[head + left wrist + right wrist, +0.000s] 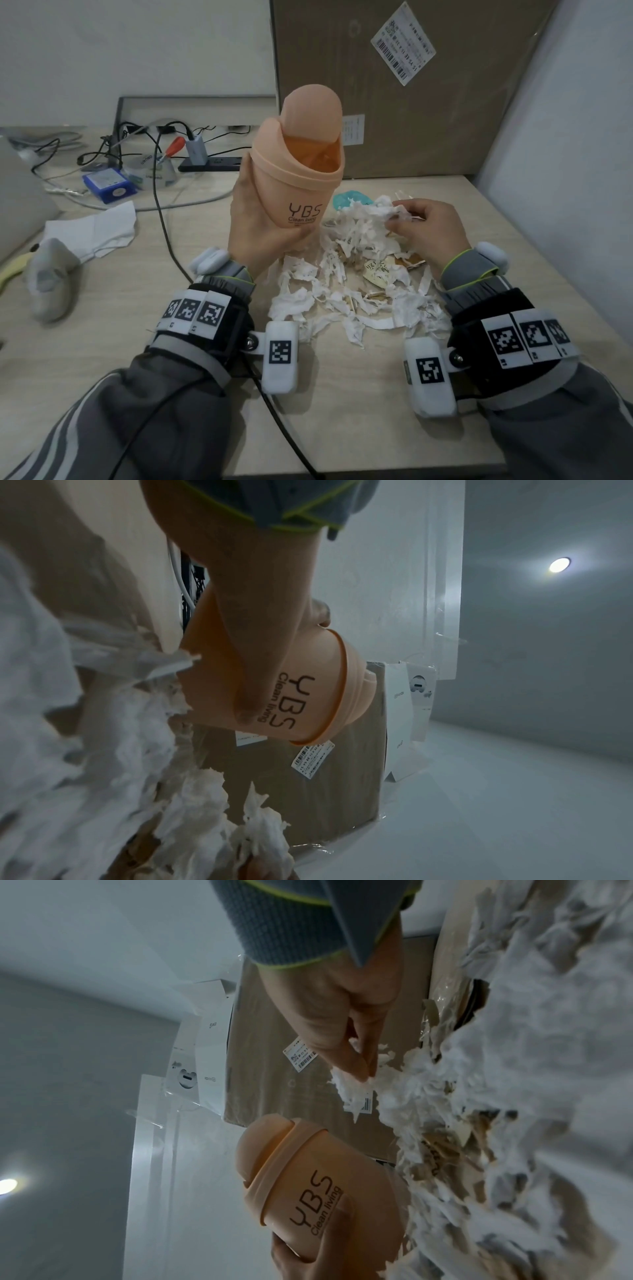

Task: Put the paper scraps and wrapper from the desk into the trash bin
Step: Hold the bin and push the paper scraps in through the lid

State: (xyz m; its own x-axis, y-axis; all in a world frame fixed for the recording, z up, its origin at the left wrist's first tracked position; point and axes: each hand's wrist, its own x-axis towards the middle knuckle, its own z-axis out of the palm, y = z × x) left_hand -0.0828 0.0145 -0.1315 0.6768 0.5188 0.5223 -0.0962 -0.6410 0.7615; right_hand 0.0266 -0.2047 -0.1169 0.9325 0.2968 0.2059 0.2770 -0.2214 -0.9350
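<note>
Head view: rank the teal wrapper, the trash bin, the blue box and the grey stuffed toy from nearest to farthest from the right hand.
From the right hand:
1. Teal wrapper, just left of its fingers, behind the scraps.
2. Trash bin, centre, held by the left hand.
3. Blue box, back left among cables.
4. Grey stuffed toy, far left edge.

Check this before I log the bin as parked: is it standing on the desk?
No: the left hand holds the trash bin tilted above the desk.
</note>
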